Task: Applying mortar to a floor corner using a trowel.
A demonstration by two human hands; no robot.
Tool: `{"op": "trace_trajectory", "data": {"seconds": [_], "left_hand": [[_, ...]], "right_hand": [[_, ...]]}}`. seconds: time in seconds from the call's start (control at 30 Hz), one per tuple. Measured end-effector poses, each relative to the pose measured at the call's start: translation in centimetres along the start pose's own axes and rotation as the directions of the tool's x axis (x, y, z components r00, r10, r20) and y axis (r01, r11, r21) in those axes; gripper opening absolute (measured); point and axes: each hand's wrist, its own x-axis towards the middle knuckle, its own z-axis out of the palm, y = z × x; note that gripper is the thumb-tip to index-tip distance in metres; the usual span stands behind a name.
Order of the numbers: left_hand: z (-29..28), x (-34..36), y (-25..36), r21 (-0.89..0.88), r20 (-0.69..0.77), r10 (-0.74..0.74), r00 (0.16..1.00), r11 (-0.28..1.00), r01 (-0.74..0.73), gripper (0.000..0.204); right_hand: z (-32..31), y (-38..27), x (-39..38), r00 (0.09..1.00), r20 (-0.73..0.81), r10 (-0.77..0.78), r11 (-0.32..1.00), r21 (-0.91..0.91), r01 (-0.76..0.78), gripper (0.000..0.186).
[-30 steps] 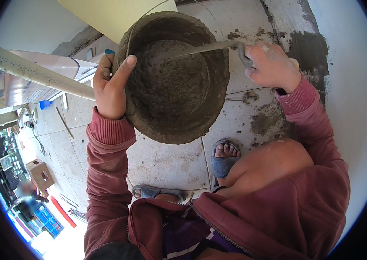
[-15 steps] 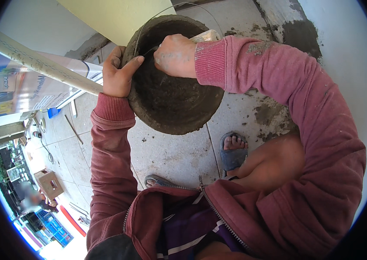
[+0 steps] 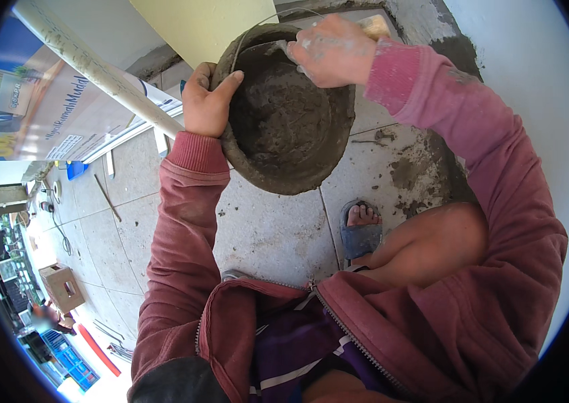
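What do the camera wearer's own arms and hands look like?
Both sleeves are long and dusty red, with ribbed cuffs. The left hand and right hand wear no gloves; pale grey smears mark the right one's back, and its sleeve carries a grey patch.

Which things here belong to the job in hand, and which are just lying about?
In use:
Bucket, its rim held by the left hand
Grey mix inside it
Trowel in the right hand

Lying about:
Brown crate
Thin stick
Blue object
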Motion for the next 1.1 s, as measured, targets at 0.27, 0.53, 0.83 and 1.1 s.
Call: {"op": "trace_trajectory", "data": {"seconds": [0.27,0.53,0.83,1.1], "left_hand": [[0.3,-1.4,-1.7,0.17,-0.058,0.144,0.988,0.977,-0.132,0.026],[-0.9,-1.4,-1.5,0.091,-0.128,0.031,0.991,0.996,-0.02,0.024],[-0.3,-1.0,-0.9,0.079,-0.117,0.012,0.993,0.997,-0.003,0.024],[1.6,-1.6,-0.1,0.198,-0.117,0.018,0.993,0.98,0.006,0.025]], "right_hand": [[5.2,-5.9,-2.0,0.892,0.423,-0.161,0.826,0.552,-0.113,0.02],[6.3,-5.4,-2.5,0.75,0.558,-0.354,0.458,0.803,-0.381,0.021],[5.8,-3.3,-7.1,0.991,0.045,-0.123,0.9,0.427,0.092,0.03],[3.7,-1.9,-3.6,0.969,0.13,0.209,0.954,0.192,-0.231,0.028]]}}
